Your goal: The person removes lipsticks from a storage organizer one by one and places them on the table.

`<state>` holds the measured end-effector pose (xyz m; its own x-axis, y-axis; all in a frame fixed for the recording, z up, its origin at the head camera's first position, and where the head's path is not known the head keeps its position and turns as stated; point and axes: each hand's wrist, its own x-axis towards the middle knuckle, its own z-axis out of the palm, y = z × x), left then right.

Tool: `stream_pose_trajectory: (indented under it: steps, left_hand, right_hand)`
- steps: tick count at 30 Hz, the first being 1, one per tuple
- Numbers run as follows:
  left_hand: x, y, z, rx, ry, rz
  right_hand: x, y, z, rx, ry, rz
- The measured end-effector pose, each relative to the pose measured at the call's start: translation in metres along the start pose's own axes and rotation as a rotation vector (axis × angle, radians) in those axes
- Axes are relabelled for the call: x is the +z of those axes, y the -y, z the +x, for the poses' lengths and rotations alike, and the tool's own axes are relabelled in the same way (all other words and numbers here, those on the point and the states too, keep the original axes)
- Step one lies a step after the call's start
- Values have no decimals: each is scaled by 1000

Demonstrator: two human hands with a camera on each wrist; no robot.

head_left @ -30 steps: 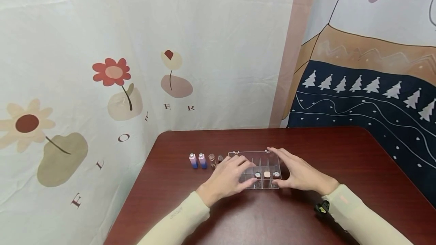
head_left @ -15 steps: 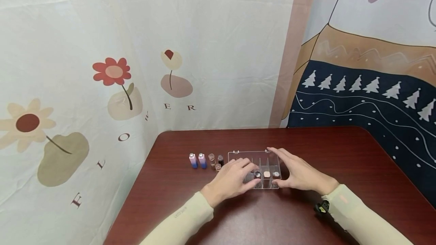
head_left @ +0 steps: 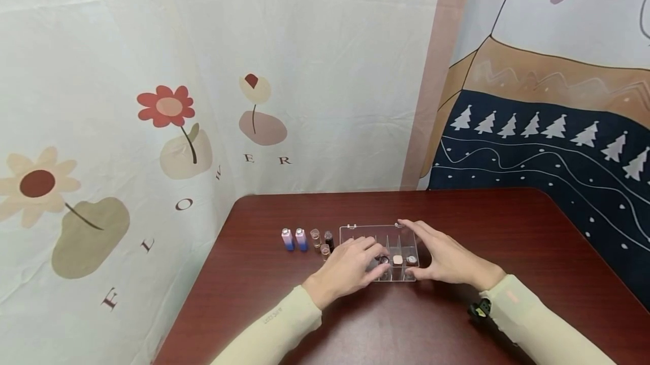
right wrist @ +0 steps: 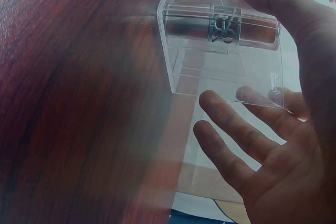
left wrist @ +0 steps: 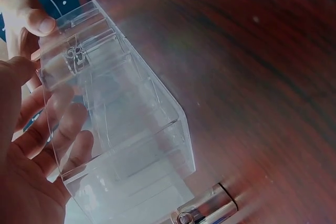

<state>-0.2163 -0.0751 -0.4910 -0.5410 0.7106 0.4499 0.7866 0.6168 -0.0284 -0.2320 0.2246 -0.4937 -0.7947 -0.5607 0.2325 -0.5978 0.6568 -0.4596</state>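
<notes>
A clear plastic compartment box [head_left: 403, 278] lies on the table, its hinged lid open behind it. Across its right end, my right hand [head_left: 452, 255] holds it, thumb at the front corner and a finger at the back; other fingers stand free in the right wrist view. Over the box's left half hovers my left hand [head_left: 345, 266], fingers bent, thumb and index beside the round top of a tube [head_left: 384, 260]; contact is unclear. To its right, a beige-topped tube [head_left: 398, 260] and a silver-topped tube [head_left: 411, 260] stand in compartments. A tube's ornate metal band [right wrist: 224, 24] shows through the wall.
Left of the box stand two pink-and-blue tubes [head_left: 294, 239], two clear tubes [head_left: 316, 237] and a dark-topped tube [head_left: 329, 239]. The dark red table [head_left: 482, 210] meets a printed cloth [head_left: 330, 100] at the back.
My left hand has shifted right across the box, its thumb and index coming close to the round-topped tube. More of the small tubes at left is uncovered. My right hand stays put.
</notes>
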Motion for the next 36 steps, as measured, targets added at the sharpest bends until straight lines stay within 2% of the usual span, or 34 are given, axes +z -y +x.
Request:
stream_pose_trajectory:
  steps: [9,19,36]
  left_hand:
    - [0,-1,1,13,-16,2]
    - [1,-1,2,13,14,1]
    - [-1,1,3,29,-9,17]
  right_hand:
    - [-1,0,-1,10,1,-3]
    - [0,0,0,-7,-9,-12]
    - [0,-1,0,2,-5,-7]
